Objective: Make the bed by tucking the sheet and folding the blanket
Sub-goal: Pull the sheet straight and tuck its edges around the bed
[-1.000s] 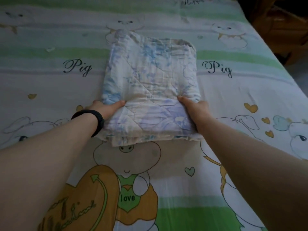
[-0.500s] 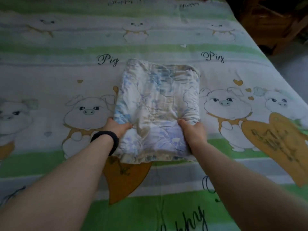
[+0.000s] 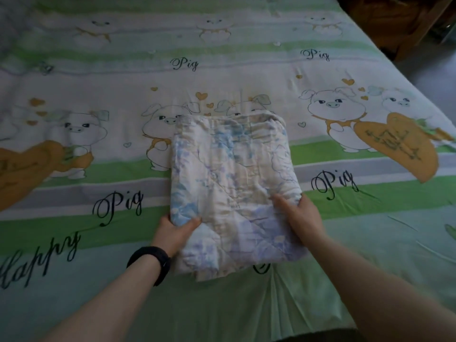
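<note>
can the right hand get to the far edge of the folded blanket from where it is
Probably yes. The right hand grips the folded blanket at its near right side, and nothing lies on top between it and the far edge. It would have to let go first.

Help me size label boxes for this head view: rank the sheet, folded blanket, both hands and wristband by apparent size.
1. sheet
2. blanket
3. right hand and left hand: about alike, both partly hidden
4. wristband

1 blanket, 1 sheet, 1 wristband, 2 hands: L hand, R hand
</note>
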### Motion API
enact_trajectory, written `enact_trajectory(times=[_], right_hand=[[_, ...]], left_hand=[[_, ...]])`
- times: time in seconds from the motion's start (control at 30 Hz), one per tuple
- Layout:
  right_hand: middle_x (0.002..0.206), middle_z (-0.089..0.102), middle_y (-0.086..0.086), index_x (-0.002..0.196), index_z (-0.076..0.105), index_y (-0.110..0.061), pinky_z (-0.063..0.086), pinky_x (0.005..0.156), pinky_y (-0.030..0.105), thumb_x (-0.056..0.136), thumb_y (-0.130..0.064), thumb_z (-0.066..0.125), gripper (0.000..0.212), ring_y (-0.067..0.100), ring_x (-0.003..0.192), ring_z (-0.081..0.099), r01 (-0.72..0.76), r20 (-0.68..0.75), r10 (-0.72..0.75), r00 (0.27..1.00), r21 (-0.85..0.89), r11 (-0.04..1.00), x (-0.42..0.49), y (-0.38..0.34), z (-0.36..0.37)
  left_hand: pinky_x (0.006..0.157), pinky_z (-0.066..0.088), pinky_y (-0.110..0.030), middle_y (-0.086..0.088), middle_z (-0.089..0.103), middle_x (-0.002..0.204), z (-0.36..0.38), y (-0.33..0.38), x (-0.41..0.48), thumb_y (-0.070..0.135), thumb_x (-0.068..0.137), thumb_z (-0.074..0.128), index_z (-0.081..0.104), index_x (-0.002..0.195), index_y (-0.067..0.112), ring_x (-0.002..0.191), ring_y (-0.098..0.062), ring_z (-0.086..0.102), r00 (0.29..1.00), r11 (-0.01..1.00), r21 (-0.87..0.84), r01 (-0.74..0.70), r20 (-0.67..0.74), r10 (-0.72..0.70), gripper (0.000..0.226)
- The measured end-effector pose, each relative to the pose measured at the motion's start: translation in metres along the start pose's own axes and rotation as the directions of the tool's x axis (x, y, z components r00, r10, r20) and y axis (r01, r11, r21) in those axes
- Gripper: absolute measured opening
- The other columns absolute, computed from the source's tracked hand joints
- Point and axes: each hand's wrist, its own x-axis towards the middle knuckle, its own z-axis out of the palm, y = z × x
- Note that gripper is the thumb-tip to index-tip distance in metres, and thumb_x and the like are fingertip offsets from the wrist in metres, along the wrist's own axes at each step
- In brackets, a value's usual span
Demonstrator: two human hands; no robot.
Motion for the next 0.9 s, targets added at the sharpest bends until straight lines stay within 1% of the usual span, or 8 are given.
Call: enact_trajectory(times=[0.13, 0.3, 0.43, 0.5, 0.57, 0.7, 0.8, 0.9], right_hand=[[0.101, 0.062, 0.01, 0.115, 0.054, -0.004, 0.05, 0.07, 0.034, 0.075, -0.066, 0.062, 0.075, 0.026, 0.085, 0.061, -0.109, -0.002, 0.111, 0.994, 0.188, 0.976, 0.023, -0.01, 0.007], [0.097, 0.064, 0.014, 0.104, 0.06, -0.007, 0.046, 0.073, 0.033, 0.084, -0.054, 0.055, 0.051, 0.03, 0.083, 0.059, -0.134, -0.062, 0.133, 0.989, -0.003, 0.991, 0.017, -0.008, 0.022], [0.094, 0.06, 0.011, 0.102, 0.057, -0.01, 0.047, 0.076, 0.034, 0.087, -0.055, 0.039, 0.051, 0.031, 0.089, 0.06, -0.023, -0.03, 0.009, 0.999, -0.485, 0.874, -0.005, -0.021, 0.034], [0.126, 0.053, 0.017, 0.13, 0.041, -0.004, 0.044, 0.094, 0.041, 0.088, -0.043, 0.042, 0.057, 0.032, 0.115, 0.052, 0.027, -0.076, -0.081, 0.994, -0.54, 0.841, 0.0, -0.037, 0.037], [0.153, 0.024, 0.016, 0.148, 0.014, -0.007, 0.028, 0.111, 0.044, 0.089, -0.028, 0.045, 0.07, 0.032, 0.138, 0.03, 0.166, -0.043, -0.232, 0.972, -0.573, 0.802, 0.009, -0.06, 0.035], [0.158, 0.013, 0.008, 0.148, 0.021, -0.014, 0.018, 0.116, 0.042, 0.089, -0.026, 0.047, 0.065, 0.029, 0.143, 0.02, 0.458, 0.169, -0.464, 0.87, -0.626, 0.631, 0.03, -0.098, 0.036], [0.159, 0.013, 0.007, 0.149, 0.019, -0.015, 0.015, 0.118, 0.04, 0.094, -0.038, 0.046, 0.066, 0.027, 0.144, 0.017, 0.561, 0.271, -0.523, 0.808, -0.625, 0.543, 0.054, -0.117, 0.046], [0.16, 0.005, 0.007, 0.152, 0.011, -0.012, 0.002, 0.12, 0.041, 0.096, -0.049, 0.04, 0.073, 0.024, 0.147, 0.007, 0.603, 0.349, -0.526, 0.776, -0.658, 0.452, 0.087, -0.132, 0.052]], left_hand=[[0.101, 0.043, -0.041, -0.012, 0.052, 0.135, 0.0, 0.025, 0.019, 0.07, 0.056, 0.073, 0.044, 0.136, 0.006, 0.117, -0.03, 0.055, 1.0, 0.999, -0.031, 0.03, -0.001, -0.03, 0.106], [0.082, 0.042, -0.03, -0.011, 0.056, 0.12, 0.004, 0.063, 0.047, 0.021, 0.079, 0.069, 0.051, 0.126, 0.002, 0.1, -0.025, 0.055, 0.994, 0.993, 0.11, -0.044, -0.098, 0.055, 0.054], [0.082, 0.043, -0.032, -0.009, 0.057, 0.112, -0.001, 0.116, 0.048, 0.01, 0.081, 0.063, 0.052, 0.119, 0.009, 0.094, -0.026, 0.053, 0.92, 0.872, 0.402, -0.278, -0.149, 0.362, 0.04], [0.088, 0.044, -0.035, -0.007, 0.057, 0.112, 0.003, 0.124, 0.05, 0.018, 0.084, 0.063, 0.049, 0.12, 0.012, 0.101, -0.03, 0.055, 0.892, 0.804, 0.512, -0.304, -0.144, 0.429, 0.039], [0.095, 0.044, -0.042, -0.012, 0.057, 0.119, 0.012, 0.122, 0.048, 0.028, 0.085, 0.06, 0.044, 0.124, 0.017, 0.107, -0.034, 0.055, 0.885, 0.717, 0.655, -0.24, -0.156, 0.439, 0.044], [0.115, 0.013, -0.046, -0.009, 0.014, 0.156, 0.034, 0.092, 0.027, 0.032, 0.091, 0.052, 0.005, 0.149, 0.019, 0.143, -0.03, 0.013, 0.821, 0.589, 0.798, -0.126, -0.25, 0.514, 0.076], [0.117, -0.003, -0.046, -0.009, -0.009, 0.158, 0.051, 0.065, 0.01, 0.036, 0.087, 0.06, -0.007, 0.15, 0.018, 0.146, -0.028, -0.007, 0.748, 0.669, 0.735, -0.112, -0.381, 0.544, 0.094], [0.115, 0.008, -0.053, -0.02, 0.006, 0.156, 0.06, 0.04, 0.001, 0.039, 0.073, 0.075, 0.01, 0.15, 0.011, 0.144, -0.036, 0.007, 0.684, 0.912, 0.409, 0.015, -0.67, 0.289, 0.105]])
